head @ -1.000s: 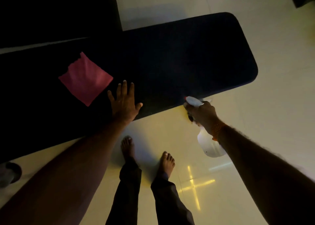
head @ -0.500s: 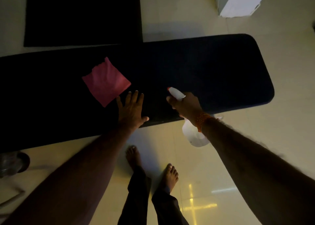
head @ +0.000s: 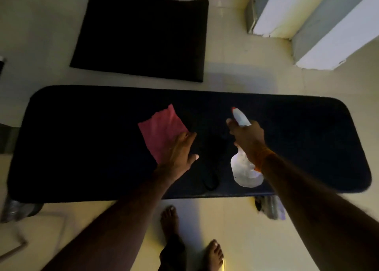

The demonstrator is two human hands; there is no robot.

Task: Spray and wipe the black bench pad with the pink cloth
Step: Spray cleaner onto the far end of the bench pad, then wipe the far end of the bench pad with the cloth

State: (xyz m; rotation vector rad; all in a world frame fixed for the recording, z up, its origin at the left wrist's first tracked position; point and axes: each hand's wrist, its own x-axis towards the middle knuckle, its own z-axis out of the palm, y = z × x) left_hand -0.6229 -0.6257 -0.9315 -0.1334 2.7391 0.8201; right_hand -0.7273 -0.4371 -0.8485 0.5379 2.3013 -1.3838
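The long black bench pad [head: 82, 143] stretches across the middle of the view. A pink cloth [head: 160, 127] lies flat on it near the centre. My left hand [head: 178, 153] rests flat on the cloth's near right corner, fingers together, not gripping. My right hand [head: 248, 137] holds a white spray bottle [head: 244, 170] above the pad, its nozzle pointing away from me over the pad's middle.
A black floor mat [head: 143, 36] lies beyond the bench on the pale tiled floor. White and grey blocks [head: 307, 24] stand at the far right. My bare feet [head: 170, 221] are below the bench's near edge. Bench feet show at the lower left and below the pad's right part.
My left hand slid from the bare pad onto the pink cloth's corner. My right hand carried the spray bottle from the near edge to over the pad. The view tilted up and forward.
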